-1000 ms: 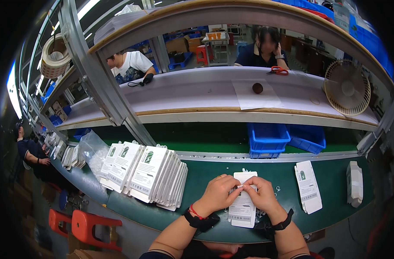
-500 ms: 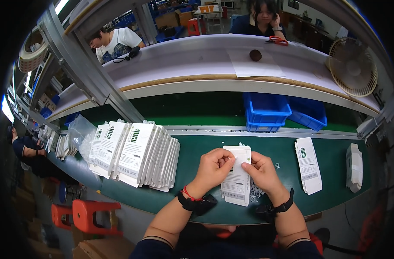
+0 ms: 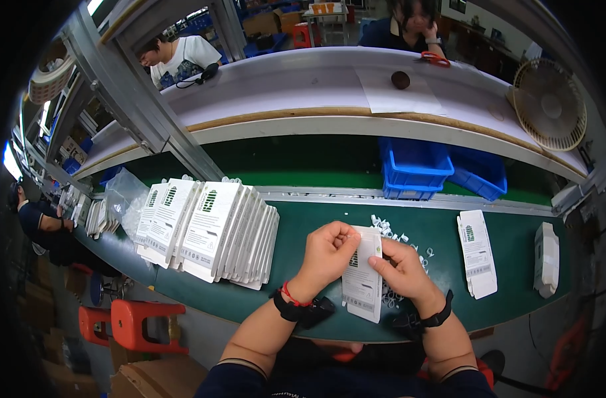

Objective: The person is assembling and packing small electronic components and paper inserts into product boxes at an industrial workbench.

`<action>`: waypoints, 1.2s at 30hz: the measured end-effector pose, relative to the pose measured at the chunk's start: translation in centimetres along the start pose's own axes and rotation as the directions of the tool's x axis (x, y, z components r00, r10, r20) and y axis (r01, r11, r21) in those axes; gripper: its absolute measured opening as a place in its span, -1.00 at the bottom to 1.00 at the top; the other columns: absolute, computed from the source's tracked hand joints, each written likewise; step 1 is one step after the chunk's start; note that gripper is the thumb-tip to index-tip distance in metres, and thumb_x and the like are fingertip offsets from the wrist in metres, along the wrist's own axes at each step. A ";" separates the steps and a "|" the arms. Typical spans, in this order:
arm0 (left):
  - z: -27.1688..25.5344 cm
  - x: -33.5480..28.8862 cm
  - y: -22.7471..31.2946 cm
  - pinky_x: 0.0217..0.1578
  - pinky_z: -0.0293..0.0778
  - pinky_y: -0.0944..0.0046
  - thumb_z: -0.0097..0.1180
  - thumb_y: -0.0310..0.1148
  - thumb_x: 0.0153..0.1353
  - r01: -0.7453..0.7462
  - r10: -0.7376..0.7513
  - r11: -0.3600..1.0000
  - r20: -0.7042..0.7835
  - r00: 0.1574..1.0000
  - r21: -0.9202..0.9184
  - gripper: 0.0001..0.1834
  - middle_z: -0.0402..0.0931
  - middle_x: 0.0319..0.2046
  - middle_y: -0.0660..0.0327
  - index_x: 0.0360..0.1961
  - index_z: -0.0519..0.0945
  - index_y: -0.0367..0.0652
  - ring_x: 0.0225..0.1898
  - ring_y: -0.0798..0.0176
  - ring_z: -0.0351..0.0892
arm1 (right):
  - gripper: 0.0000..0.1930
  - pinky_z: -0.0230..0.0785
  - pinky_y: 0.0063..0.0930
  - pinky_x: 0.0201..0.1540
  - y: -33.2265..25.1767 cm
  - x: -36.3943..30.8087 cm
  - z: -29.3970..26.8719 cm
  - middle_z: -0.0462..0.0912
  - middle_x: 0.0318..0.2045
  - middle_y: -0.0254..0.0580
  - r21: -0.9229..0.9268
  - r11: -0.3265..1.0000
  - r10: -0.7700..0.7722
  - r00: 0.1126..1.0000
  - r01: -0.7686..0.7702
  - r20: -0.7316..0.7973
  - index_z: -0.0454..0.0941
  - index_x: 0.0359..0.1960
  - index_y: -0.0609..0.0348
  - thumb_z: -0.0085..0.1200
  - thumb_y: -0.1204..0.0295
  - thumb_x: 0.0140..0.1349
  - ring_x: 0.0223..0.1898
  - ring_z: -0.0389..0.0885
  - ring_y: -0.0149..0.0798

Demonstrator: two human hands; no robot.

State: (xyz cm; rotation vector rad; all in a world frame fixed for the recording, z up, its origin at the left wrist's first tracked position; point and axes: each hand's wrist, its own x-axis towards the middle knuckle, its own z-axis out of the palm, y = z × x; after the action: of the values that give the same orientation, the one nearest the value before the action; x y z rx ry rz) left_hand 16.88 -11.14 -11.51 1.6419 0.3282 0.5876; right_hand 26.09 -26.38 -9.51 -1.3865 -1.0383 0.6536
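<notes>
Between my hands, over the green worktable, is a white flat carton with green and grey print, its face turned up and slightly tilted. My left hand pinches its upper left edge between thumb and fingers. My right hand grips the upper right side, thumb on the front, fingers behind. Small white plastic clip-like pieces lie heaped on the table behind and beside the carton, partly covered by it and my right hand.
Leaning rows of similar white cartons stand at the left, beside a clear plastic bag. To the right lie more cartons and a white stack. Blue bins sit under the shelf; a fan stands above. Two people sit opposite.
The carton has turned in my hands, so its front looks narrower and a side edge shows. My right hand has shifted slightly down along it. The view has tilted a little.
</notes>
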 end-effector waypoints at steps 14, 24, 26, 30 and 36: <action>1.2 -0.6 -0.6 -0.62 0.26 0.56 0.11 -0.48 0.11 0.046 -0.053 0.997 -0.104 0.993 -0.069 -0.90 0.46 -0.61 0.37 -0.49 0.52 -0.31 -0.59 0.64 0.32 | -0.75 0.40 -0.44 -0.21 0.7 -0.5 1.4 0.58 -0.31 -0.04 -0.191 0.982 -0.019 0.999 0.011 -0.042 0.47 -0.10 0.29 -0.01 0.54 0.17 -0.28 0.59 -0.23; 0.3 -0.4 0.0 -0.65 0.24 0.53 0.09 -0.47 0.10 -0.010 0.022 0.980 -0.057 0.998 0.201 -0.90 0.45 -0.65 0.36 -0.50 0.53 -0.29 -0.64 0.62 0.32 | -0.73 0.38 -0.43 -0.11 0.8 -0.2 1.4 0.55 -0.22 0.02 -0.263 0.956 -0.132 0.991 0.128 0.002 0.46 -0.07 0.31 0.02 0.50 0.18 -0.17 0.55 -0.17; 0.2 -0.2 0.0 -0.65 0.24 0.53 0.09 -0.48 0.10 0.015 -0.005 0.979 -0.047 0.999 0.204 -0.90 0.45 -0.65 0.37 -0.50 0.53 -0.29 -0.64 0.62 0.32 | -0.71 0.37 -0.41 -0.09 0.6 -0.1 1.3 0.51 -0.12 0.00 -0.218 0.964 -0.149 0.989 0.151 0.024 0.46 -0.03 0.31 -0.01 0.46 0.23 -0.11 0.51 -0.20; -0.1 -0.1 0.1 -0.64 0.23 0.55 0.11 -0.47 0.10 0.012 -0.016 0.992 0.029 0.999 0.123 -0.89 0.43 -0.65 0.40 -0.51 0.53 -0.29 -0.63 0.64 0.30 | -0.77 0.41 -0.51 -0.17 1.6 -0.1 0.6 0.55 -0.13 -0.10 0.216 0.976 -0.007 0.997 0.023 -0.074 0.53 -0.10 0.33 -0.03 0.52 0.25 -0.15 0.52 -0.35; 0.2 -0.5 0.4 -0.62 0.22 0.57 0.14 -0.47 0.10 -0.006 -0.007 0.998 0.238 0.971 0.056 -0.91 0.42 -0.63 0.42 -0.49 0.54 -0.27 -0.61 0.65 0.27 | -0.92 0.43 -0.66 -0.31 2.6 -0.2 0.6 0.63 -0.43 -0.20 0.438 0.895 0.206 0.952 -0.090 -0.225 0.56 -0.32 0.37 0.06 0.64 0.16 -0.43 0.57 -0.47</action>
State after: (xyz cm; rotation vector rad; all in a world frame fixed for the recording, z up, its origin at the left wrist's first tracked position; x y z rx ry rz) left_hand 16.54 -11.59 -11.24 1.7464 0.1700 0.3778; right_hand 26.00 -25.92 -12.10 -1.1351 -0.5353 0.7330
